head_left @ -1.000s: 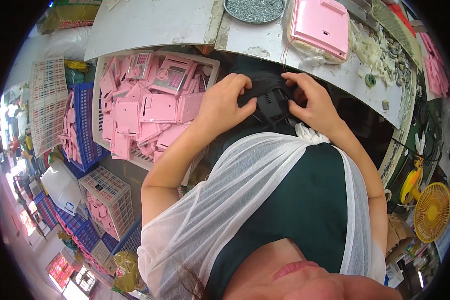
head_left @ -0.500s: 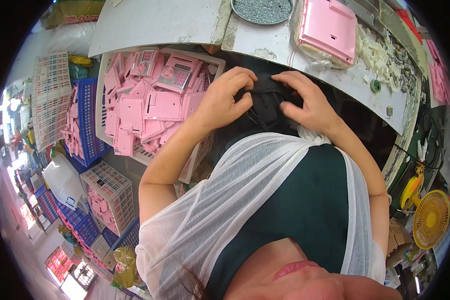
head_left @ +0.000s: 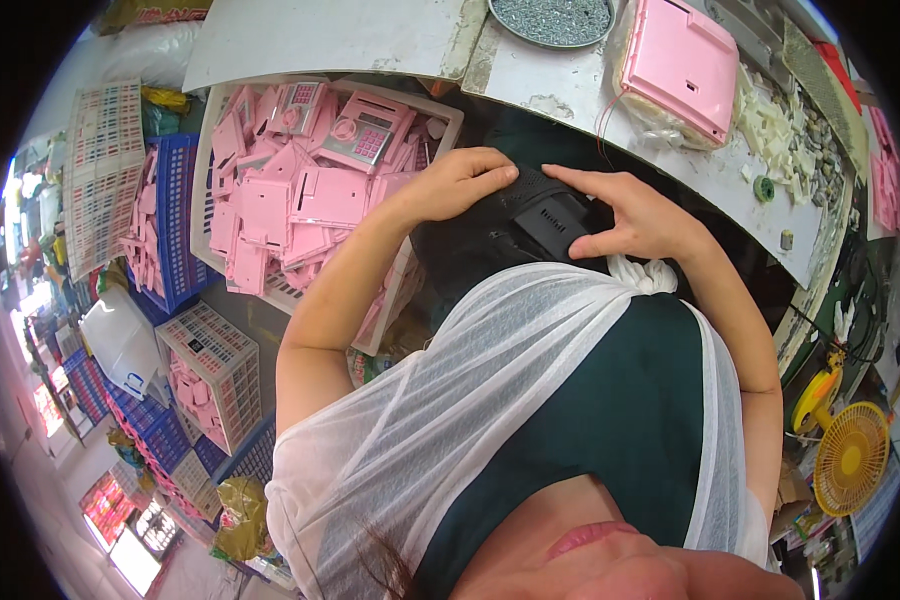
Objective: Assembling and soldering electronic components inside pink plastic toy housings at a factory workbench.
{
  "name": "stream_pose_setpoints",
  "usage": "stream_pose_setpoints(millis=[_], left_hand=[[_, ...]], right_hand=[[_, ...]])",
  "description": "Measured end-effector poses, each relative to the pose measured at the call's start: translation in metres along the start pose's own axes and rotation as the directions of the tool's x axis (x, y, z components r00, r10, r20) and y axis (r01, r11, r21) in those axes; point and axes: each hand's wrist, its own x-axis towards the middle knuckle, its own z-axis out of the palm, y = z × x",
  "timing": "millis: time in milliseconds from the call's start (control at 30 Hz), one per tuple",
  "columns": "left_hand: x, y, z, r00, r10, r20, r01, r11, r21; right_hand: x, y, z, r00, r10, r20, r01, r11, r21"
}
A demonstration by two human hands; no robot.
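In my lap lies a black box-shaped device (head_left: 552,226) with a row of slots on its face. Beside it is a black mesh piece (head_left: 535,190); where one ends and the other begins is hard to see. My left hand (head_left: 470,180) has its fingers together and its thumb pressed at the edge of the mesh piece. On the other side my right hand (head_left: 630,212) spreads thumb and forefinger apart, the thumb at the device's right edge and the forefinger by the mesh. The dark cloth around them blends in.
On my left stands a white crate (head_left: 202,190) heaped with pink plastic parts (head_left: 270,210). The white worktable (head_left: 540,85) ahead bears a round tray of small metal pieces (head_left: 552,18), stacked pink panels (head_left: 680,70) and loose pale bits (head_left: 775,130). A yellow fan (head_left: 850,458) is at right.
Both hands have shifted a little; my left fingers have straightened and my right hand has opened wider. The slotted face of the black device now shows more plainly. The view has shifted slightly.
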Motion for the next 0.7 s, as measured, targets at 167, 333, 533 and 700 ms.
stream_pose_setpoints(millis=[167,333,533,700], left_hand=[[-0.014,-0.006,0.004,0.995,-0.095,0.005,0.096,0.995,-0.029],[-0.002,-0.003,0.010,0.965,0.211,-0.155,-0.225,0.971,-0.076],[-0.004,0.017,0.006,0.967,0.243,-0.076,-0.246,0.969,-0.020],[0.000,0.033,0.009,0.959,0.278,-0.057,-0.276,0.960,0.046]], right_hand=[[-0.003,-0.013,0.005,0.987,0.152,-0.047,-0.154,0.987,-0.049],[-0.007,0.001,0.018,0.978,0.007,-0.207,-0.036,0.990,-0.137],[-0.008,-0.011,0.019,0.914,0.327,-0.241,-0.275,0.935,0.224],[-0.007,-0.006,0.019,0.938,0.101,-0.331,-0.189,0.951,-0.243]])
